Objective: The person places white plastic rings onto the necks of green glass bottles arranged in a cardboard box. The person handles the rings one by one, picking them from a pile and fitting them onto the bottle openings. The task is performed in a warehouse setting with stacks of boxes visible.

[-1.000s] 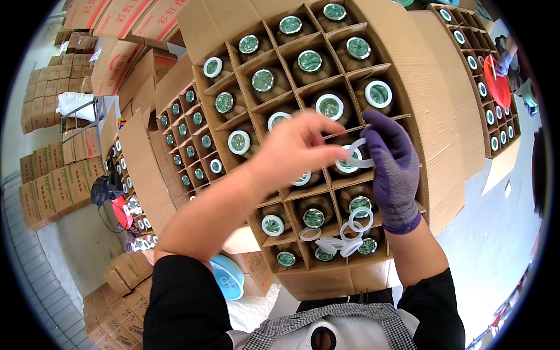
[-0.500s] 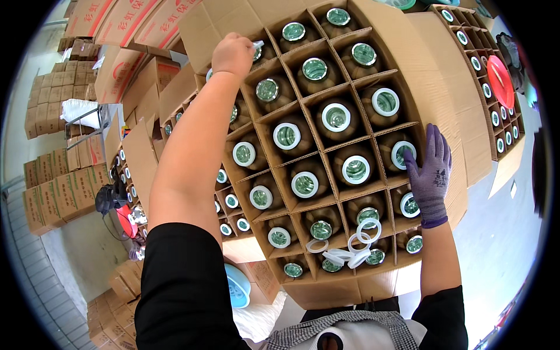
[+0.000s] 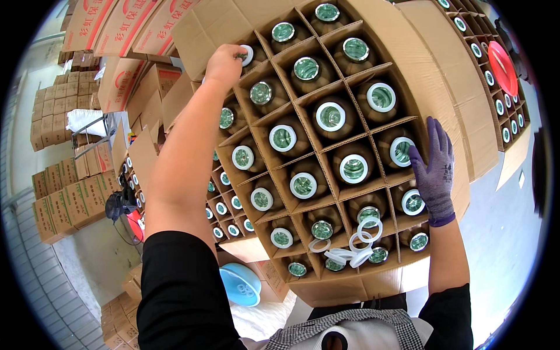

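Note:
A cardboard carton (image 3: 373,286) with dividers holds several brown-bodied glass flask liners (image 3: 332,116) with greenish mouths. Some mouths wear white rings; others are bare. At the far left, my bare left hand (image 3: 224,64) has its fingers closed at the side of a white ring (image 3: 248,55), which sits on a liner's mouth; its fingertips are partly hidden. My right hand (image 3: 436,175), in a grey-purple glove, lies open along the carton's right side, thumb towards a ringed liner (image 3: 401,151). Several loose white rings (image 3: 368,229) lie in a heap over the near cells.
Another carton of liners (image 3: 230,213) stands lower at the left, and one more (image 3: 493,76) at the far right bears a red dish (image 3: 503,67). A blue basin (image 3: 240,284) is below my left arm. Stacked cartons (image 3: 76,198) line the left.
The white ring at my left hand was held tilted over the liner's mouth and now sits on it. My left hand has shifted slightly left and down; my right hand stays at the carton's side.

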The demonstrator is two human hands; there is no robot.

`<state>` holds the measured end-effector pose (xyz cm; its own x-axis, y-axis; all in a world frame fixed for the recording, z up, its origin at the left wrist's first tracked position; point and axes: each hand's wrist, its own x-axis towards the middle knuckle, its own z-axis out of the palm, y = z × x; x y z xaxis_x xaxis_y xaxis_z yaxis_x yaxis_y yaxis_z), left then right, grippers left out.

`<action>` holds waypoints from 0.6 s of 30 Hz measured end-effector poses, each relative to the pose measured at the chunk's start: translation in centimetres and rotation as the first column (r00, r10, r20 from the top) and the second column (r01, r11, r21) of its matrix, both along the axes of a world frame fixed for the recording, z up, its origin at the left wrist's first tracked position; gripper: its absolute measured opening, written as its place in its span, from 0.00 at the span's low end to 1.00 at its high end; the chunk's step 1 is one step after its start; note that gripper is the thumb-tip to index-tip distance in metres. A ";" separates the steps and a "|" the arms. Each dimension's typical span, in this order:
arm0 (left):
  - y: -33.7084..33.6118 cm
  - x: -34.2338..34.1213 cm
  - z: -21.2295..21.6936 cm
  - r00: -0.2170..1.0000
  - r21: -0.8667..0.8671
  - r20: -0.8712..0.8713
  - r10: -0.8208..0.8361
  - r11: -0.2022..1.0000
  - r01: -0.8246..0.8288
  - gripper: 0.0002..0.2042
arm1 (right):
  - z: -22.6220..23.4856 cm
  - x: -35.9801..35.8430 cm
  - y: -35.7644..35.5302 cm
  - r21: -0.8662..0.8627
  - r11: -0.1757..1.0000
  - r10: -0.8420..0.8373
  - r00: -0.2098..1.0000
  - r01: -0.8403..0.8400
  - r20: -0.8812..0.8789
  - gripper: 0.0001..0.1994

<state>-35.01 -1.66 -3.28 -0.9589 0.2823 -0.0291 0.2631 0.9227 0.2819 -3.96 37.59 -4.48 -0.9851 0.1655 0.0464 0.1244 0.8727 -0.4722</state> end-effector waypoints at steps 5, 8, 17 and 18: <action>0.5 0.5 -0.6 0.972 -0.137 -0.220 -0.085 0.989 0.056 0.19 | 0.1 0.1 0.1 -0.013 1.000 0.001 1.000 -0.001 -0.004 0.36; 0.7 0.7 0.1 0.995 -0.173 -0.051 -0.091 0.982 0.081 0.20 | 0.0 0.2 0.2 0.016 1.000 0.008 1.000 -0.008 -0.004 0.36; 7.7 6.7 6.2 0.998 -0.356 0.048 -0.047 0.933 0.061 0.24 | -1.2 0.4 1.0 0.041 0.998 0.039 0.998 -0.036 -0.057 0.36; 8.5 9.1 8.1 0.999 -0.334 0.047 0.008 0.943 0.008 0.27 | -1.2 0.3 0.9 0.031 0.998 0.048 0.996 -0.046 -0.069 0.36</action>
<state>-25.95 6.82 4.79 -0.9543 0.2486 -0.1662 0.2568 0.9660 -0.0300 -3.64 38.46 -5.70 -0.9859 0.1164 0.1198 0.0502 0.8903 -0.4526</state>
